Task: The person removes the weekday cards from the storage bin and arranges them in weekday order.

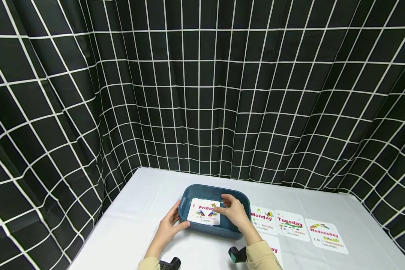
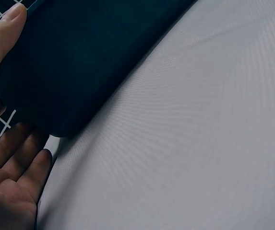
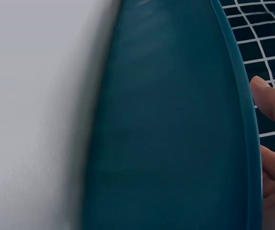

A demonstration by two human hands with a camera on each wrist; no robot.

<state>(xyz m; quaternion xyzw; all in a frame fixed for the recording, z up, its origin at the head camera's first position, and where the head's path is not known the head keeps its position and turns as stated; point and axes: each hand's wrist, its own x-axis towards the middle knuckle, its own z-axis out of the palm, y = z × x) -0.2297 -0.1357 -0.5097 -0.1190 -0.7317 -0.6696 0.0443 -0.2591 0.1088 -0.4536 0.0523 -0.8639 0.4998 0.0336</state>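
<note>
A dark blue plastic bin stands on the white table. Inside it, toward the left, lies a stack of flash cards with the Friday card on top. My left hand holds the bin's left end, thumb at the front rim and fingers along the outer side; the left wrist view shows the thumb against the bin wall. Over the bin's right half reaches my right hand, its thumb by the Friday card's right edge and its fingers loosely bent, apart from the thumb. The right wrist view shows its thumb past the rim.
Right of the bin, Monday, Tuesday and Wednesday cards lie in a row. Another card below Monday is partly hidden by my right forearm. A black curtain with a white grid surrounds the table.
</note>
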